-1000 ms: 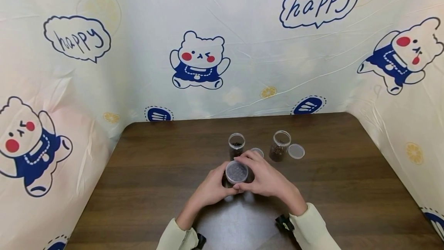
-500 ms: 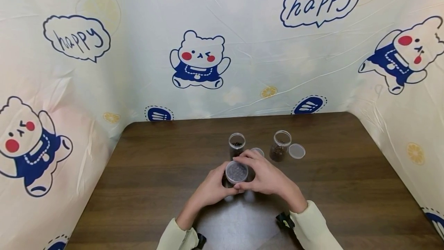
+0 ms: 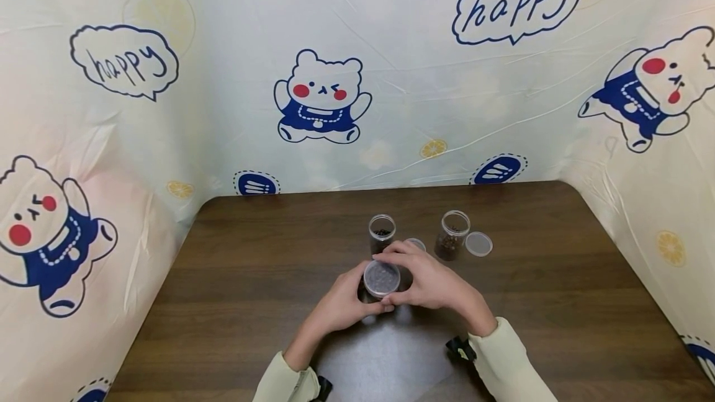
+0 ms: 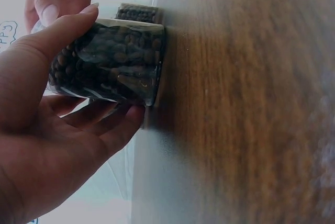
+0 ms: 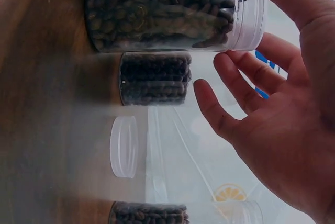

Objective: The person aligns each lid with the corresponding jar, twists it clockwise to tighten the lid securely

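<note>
A clear jar full of dark coffee beans stands upright on the table between both hands. My left hand grips its body, thumb on one side and fingers on the other. At the top, the right hand holds the clear screw lid by its edge, thumb on the near side and index finger on the far side. In the right wrist view the lid sits on the jar's mouth, and the lower fingers of that hand are spread away from the jar.
Behind the hands are two lidless jars partly filled with beans, a left one and a right one. One loose lid lies right of them; another lid is partly hidden by the right hand. Printed cloth hangs around the wooden table.
The right thumb has slid slightly right and the index finger slightly left around the lid's edge. The right wrist has shifted a little too. The left hand and the jar stay put.
</note>
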The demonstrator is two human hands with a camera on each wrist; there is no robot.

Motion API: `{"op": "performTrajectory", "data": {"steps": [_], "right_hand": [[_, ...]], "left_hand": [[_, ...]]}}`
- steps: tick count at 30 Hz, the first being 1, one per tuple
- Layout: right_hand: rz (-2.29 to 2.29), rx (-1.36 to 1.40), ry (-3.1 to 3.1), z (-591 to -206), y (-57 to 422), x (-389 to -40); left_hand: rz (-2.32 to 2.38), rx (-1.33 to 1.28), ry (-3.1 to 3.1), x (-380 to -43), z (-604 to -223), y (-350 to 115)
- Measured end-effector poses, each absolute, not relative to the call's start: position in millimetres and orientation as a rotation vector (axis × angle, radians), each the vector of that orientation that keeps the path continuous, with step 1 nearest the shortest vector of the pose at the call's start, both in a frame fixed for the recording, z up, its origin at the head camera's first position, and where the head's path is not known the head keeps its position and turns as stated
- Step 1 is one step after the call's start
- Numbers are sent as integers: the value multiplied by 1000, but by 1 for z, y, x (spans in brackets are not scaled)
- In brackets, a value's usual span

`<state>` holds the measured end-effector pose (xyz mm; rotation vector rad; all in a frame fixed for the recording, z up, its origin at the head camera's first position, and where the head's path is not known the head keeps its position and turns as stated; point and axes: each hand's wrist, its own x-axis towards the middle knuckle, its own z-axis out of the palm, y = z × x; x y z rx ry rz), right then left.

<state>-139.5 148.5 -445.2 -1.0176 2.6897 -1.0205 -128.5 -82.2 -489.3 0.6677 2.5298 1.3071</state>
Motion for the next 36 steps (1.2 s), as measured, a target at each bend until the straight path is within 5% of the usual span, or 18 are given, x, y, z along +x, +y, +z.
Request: {"op": "performTrajectory", "data": {"steps": [24,36], "right_hand": [[-1139,-674,2926,-461,129,-116],[-1402,-929,2669,-465,154,-124]], "left_hand": [[1306,689,2540,-129,-491,-83],[1340,672,2505,-127,-491,-84]]}}
